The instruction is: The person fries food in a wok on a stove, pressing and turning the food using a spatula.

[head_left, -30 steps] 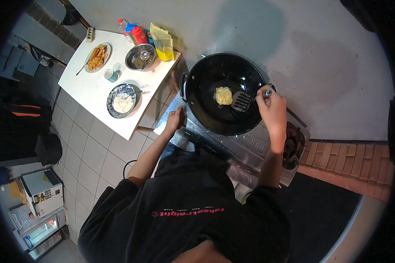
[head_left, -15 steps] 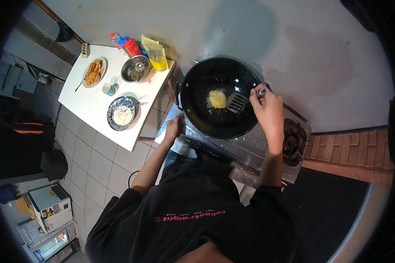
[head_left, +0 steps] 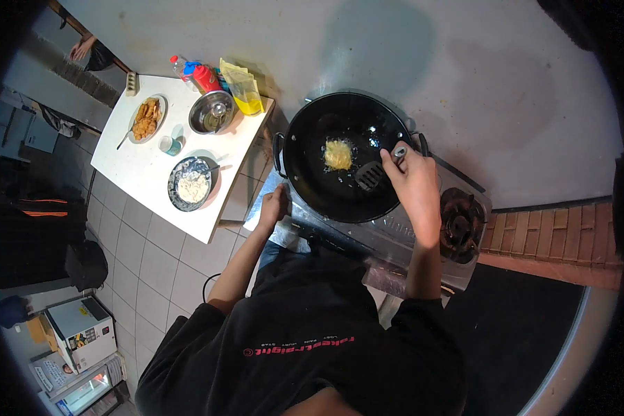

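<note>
White bench (head_left: 139,166) at left, stove (head_left: 353,239) at right, wok (head_left: 319,191) holding one golden piece (head_left: 338,155)

On my feed the wok sits on the stove: black, two loop handles, the golden piece near the middle of its floor, pale flecks around it. Dark bowl (head_left: 179,173), lower end of bench: pale batter (head_left: 193,187) inside, utensil handle over the rim. Steel bowl (head_left: 200,107): something clear in it, too small for me to name. Oval plate (head_left: 162,114): heaped fried pieces (head_left: 146,118), utensil at the edge. Pouch (head_left: 243,89), beside the steel bowl: yellow toward the bottom. Spatula (head_left: 371,177): slotted blade inside the wok, just beside the golden piece. Right hand (head_left: 416,184): fingers clamped on the spatula handle. Left hand (head_left: 274,206): near the stove edge, fingers curled; I can't tell if they grip anything. Red bottle (head_left: 206,78): behind the steel bowl, contents hidden. Cup (head_left: 168,145): between plate and dark bowl, inside unclear.
</note>
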The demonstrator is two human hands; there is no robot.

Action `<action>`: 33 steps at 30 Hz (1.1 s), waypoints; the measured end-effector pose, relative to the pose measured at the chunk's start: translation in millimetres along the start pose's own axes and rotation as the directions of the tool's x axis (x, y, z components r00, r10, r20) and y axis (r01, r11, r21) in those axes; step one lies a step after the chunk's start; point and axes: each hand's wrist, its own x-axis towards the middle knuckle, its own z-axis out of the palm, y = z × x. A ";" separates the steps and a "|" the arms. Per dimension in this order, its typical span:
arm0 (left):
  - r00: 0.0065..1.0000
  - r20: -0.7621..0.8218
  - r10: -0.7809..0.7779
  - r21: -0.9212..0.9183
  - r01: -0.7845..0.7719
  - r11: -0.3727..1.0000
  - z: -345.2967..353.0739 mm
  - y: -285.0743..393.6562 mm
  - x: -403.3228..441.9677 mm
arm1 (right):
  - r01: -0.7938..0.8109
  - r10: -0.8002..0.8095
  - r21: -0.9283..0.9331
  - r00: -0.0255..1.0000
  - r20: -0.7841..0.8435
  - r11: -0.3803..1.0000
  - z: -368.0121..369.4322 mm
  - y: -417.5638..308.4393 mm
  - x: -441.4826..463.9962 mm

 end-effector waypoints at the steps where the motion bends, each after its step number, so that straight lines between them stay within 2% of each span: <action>1: 1.000 0.006 -0.005 -0.013 0.005 1.000 -0.5 -0.6 -0.5 | -0.003 0.003 -0.002 1.000 0.000 1.000 4.4 2.4 -0.9; 4: 0.999 0.034 0.011 -0.058 -0.009 0.998 -5.1 -10.3 10.5 | 0.062 -0.061 0.015 0.998 -0.023 0.998 13.6 5.5 0.0; 6: 0.999 0.036 0.008 -0.059 -0.006 0.998 -6.8 -12.9 12.7 | 0.023 -0.023 0.086 1.000 0.000 0.996 14.7 3.2 0.3; 9: 1.000 0.015 0.005 -0.038 -0.004 0.999 -4.1 -9.3 7.7 | -0.037 0.034 0.067 0.999 0.039 0.997 6.4 -1.0 0.6; 12: 1.000 0.003 0.009 -0.031 -0.009 0.999 -2.0 -6.0 4.9 | 0.035 -0.035 0.027 0.999 -0.033 0.999 7.4 1.5 -1.3; 16: 1.000 0.020 0.024 -0.031 -0.024 0.999 -1.6 -4.5 3.5 | 0.042 -0.040 0.032 0.998 -0.055 0.999 16.9 9.0 -2.5; 18: 1.000 0.030 0.008 -0.021 -0.007 1.000 -2.7 -2.2 1.1 | 0.004 0.000 0.111 0.999 -0.033 0.994 13.5 3.9 -2.7; 25: 0.999 0.038 0.016 -0.031 -0.015 0.999 -1.7 -3.1 2.5 | 0.001 0.002 0.040 0.997 -0.075 0.999 2.9 4.3 -6.8; 28: 1.000 0.015 0.019 -0.022 -0.018 1.000 0.8 -0.1 -1.1 | 0.001 0.007 0.081 0.995 -0.095 0.997 3.0 15.7 -9.7; 30: 1.000 0.016 0.022 -0.025 -0.021 0.999 1.3 1.5 -2.8 | -0.101 0.115 0.143 0.989 -0.091 0.984 5.1 25.0 -13.7; 32: 1.000 0.019 0.025 -0.029 -0.025 0.999 2.0 3.1 -3.6 | -0.068 0.098 0.206 0.985 -0.144 0.976 16.1 42.5 -20.1; 33: 1.000 0.019 0.019 -0.029 -0.019 0.999 2.7 4.5 -4.9 | -0.095 0.142 0.262 0.976 -0.165 0.960 20.2 49.6 -22.8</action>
